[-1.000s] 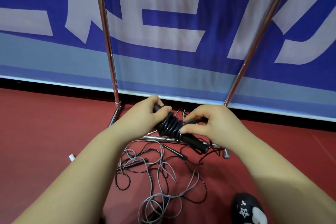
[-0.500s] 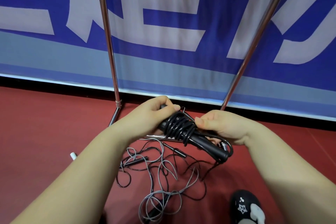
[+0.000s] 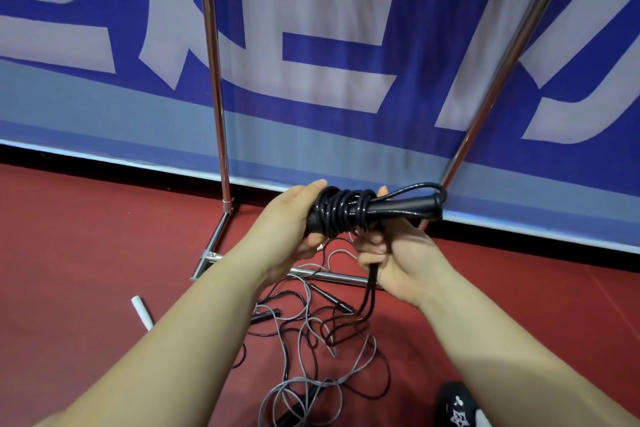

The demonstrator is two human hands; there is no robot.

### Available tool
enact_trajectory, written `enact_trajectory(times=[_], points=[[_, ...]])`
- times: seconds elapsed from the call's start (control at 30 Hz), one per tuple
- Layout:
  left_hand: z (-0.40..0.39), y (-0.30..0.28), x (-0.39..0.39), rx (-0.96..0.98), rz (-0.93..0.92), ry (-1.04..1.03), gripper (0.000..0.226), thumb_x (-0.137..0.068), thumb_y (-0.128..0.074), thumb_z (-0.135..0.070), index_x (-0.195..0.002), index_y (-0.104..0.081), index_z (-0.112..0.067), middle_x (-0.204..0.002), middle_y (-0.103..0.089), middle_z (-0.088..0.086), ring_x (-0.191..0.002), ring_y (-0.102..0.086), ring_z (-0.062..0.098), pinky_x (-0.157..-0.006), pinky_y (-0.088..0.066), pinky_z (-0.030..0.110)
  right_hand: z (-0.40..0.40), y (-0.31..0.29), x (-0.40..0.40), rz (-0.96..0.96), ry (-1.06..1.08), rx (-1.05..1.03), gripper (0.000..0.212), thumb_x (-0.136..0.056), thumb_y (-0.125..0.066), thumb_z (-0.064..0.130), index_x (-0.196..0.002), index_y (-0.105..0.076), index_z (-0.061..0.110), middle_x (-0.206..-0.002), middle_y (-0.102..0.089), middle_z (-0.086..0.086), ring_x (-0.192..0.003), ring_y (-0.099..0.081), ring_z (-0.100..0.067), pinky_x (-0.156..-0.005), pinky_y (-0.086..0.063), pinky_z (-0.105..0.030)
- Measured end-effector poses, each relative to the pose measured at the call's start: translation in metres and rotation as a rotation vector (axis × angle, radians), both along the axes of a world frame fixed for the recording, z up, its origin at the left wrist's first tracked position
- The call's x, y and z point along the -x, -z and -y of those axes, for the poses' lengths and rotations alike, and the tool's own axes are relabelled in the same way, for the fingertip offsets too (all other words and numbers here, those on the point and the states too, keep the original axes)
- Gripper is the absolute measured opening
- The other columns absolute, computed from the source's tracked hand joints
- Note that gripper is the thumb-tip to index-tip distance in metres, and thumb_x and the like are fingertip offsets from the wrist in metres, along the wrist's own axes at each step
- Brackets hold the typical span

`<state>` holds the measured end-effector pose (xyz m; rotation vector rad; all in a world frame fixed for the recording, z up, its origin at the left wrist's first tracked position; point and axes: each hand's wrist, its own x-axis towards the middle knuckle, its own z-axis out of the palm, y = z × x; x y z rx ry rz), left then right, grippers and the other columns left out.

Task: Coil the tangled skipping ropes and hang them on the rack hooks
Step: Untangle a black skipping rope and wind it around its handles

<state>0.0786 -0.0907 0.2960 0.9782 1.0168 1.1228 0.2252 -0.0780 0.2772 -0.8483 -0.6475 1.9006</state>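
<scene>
The left hand (image 3: 294, 218) is gripping the black rope's handles (image 3: 349, 211), cord wound around them, the right hand (image 3: 391, 253) is pinching its loose tail, while tangled ropes (image 3: 311, 350) are lying near on the floor, nothing hung.

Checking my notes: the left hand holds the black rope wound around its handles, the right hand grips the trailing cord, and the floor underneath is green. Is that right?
Not quite: the head view shows a red floor, not green. The rest stands: the left hand holds the wound black rope, and the right hand grips its trailing cord.
</scene>
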Motion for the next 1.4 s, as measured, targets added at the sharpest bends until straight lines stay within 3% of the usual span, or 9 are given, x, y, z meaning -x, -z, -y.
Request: enact_trajectory(times=[0.17, 0.3, 0.47, 0.57, 0.8, 0.93, 1.03, 1.23, 1.4], points=[[-0.004, 0.007, -0.005, 0.07, 0.048, -0.109, 0.035, -0.101, -0.038, -0.032, -0.071, -0.046, -0.014, -0.039, -0.035, 0.002, -0.03, -0.018, 0.009, -0.041, -0.011, 0.017, 0.0, 0.003, 0.005, 0.052, 0.183, -0.039, 0.022, -0.096, -0.043, 0.004, -0.081, -0.052, 0.018, -0.069, -0.054, 0.003, -0.037, -0.03, -0.003, -0.036, -0.024, -0.012], [-0.007, 0.011, -0.007, 0.15, 0.077, -0.218, 0.035, -0.099, -0.04, -0.029, -0.069, -0.047, -0.014, -0.039, -0.035, 0.001, -0.029, -0.019, 0.009, -0.037, -0.014, 0.012, 0.006, 0.003, 0.013, 0.172, 0.167, -0.2, 0.03, -0.099, -0.034, 0.004, -0.099, -0.061, 0.015, -0.078, -0.057, 0.001, -0.044, -0.032, -0.005, -0.042, -0.024, -0.015], [-0.009, 0.013, -0.01, 0.27, 0.193, -0.285, 0.035, -0.096, -0.044, -0.027, -0.064, -0.047, -0.013, -0.039, -0.034, 0.001, -0.028, -0.019, 0.008, -0.033, -0.015, 0.011, 0.007, 0.008, 0.015, 0.425, 0.114, -0.326, 0.039, -0.096, -0.041, 0.045, -0.098, -0.062, 0.012, -0.072, -0.048, 0.002, -0.05, -0.032, -0.006, -0.048, -0.024, -0.019], [-0.009, 0.015, -0.012, 0.201, 0.018, -0.329, 0.036, -0.098, -0.041, -0.03, -0.069, -0.05, -0.011, -0.039, -0.037, 0.002, -0.029, -0.023, 0.01, -0.036, -0.018, 0.014, 0.009, 0.005, 0.015, 0.633, 0.135, -0.343, 0.039, -0.094, -0.043, 0.049, -0.077, -0.056, 0.016, -0.069, -0.042, 0.002, -0.048, -0.03, -0.005, -0.048, -0.026, -0.018], [-0.011, 0.022, -0.01, 0.022, -0.268, -0.506, 0.029, -0.098, -0.044, -0.034, -0.089, -0.051, -0.007, -0.064, -0.054, 0.008, -0.029, -0.04, 0.004, -0.034, -0.029, 0.015, 0.014, 0.0, 0.02, 0.692, 0.14, -0.392, 0.043, -0.077, -0.047, 0.059, -0.045, -0.057, 0.033, -0.051, -0.029, 0.013, -0.044, -0.025, -0.002, -0.05, -0.021, -0.019], [-0.009, 0.023, -0.009, -0.041, -0.361, -0.575, 0.025, -0.096, -0.046, -0.038, -0.086, -0.051, -0.016, -0.072, -0.062, 0.008, -0.054, -0.055, 0.018, -0.052, -0.039, 0.025, 0.013, 0.001, 0.022, 0.758, 0.174, -0.369, 0.054, -0.085, -0.044, 0.056, -0.042, -0.052, 0.025, -0.043, -0.034, 0.014, -0.04, -0.03, -0.001, -0.051, -0.022, -0.019], [-0.003, 0.018, -0.012, -0.152, -0.513, -0.618, 0.023, -0.096, -0.046, -0.039, -0.088, -0.049, -0.018, -0.075, -0.06, -0.001, -0.069, -0.058, 0.021, -0.06, -0.037, 0.031, 0.01, 0.007, 0.026, 0.785, 0.194, -0.315, 0.047, -0.087, -0.042, 0.058, -0.058, -0.04, 0.022, -0.048, -0.029, 0.01, -0.041, -0.024, -0.004, -0.048, -0.021, -0.02], [0.007, 0.012, -0.013, -0.386, -0.725, -0.61, 0.021, -0.094, -0.045, -0.042, -0.094, -0.042, -0.021, -0.073, -0.057, -0.011, -0.072, -0.057, 0.022, -0.064, -0.033, 0.033, 0.007, -0.001, 0.024, 0.525, 0.059, -0.07, 0.036, -0.096, -0.038, 0.05, -0.086, -0.051, 0.017, -0.05, -0.031, 0.007, -0.036, -0.021, -0.003, -0.033, -0.018, -0.015], [0.01, 0.014, -0.02, -0.435, -0.558, -0.613, 0.02, -0.09, -0.049, -0.049, -0.084, -0.042, -0.031, -0.067, -0.06, -0.013, -0.061, -0.057, 0.008, -0.061, -0.043, 0.028, 0.003, -0.015, 0.007, 0.314, 0.04, -0.015, 0.027, -0.093, -0.048, 0.044, -0.086, -0.05, 0.019, -0.054, -0.027, 0.005, -0.039, -0.018, -0.004, -0.033, -0.015, -0.014]])
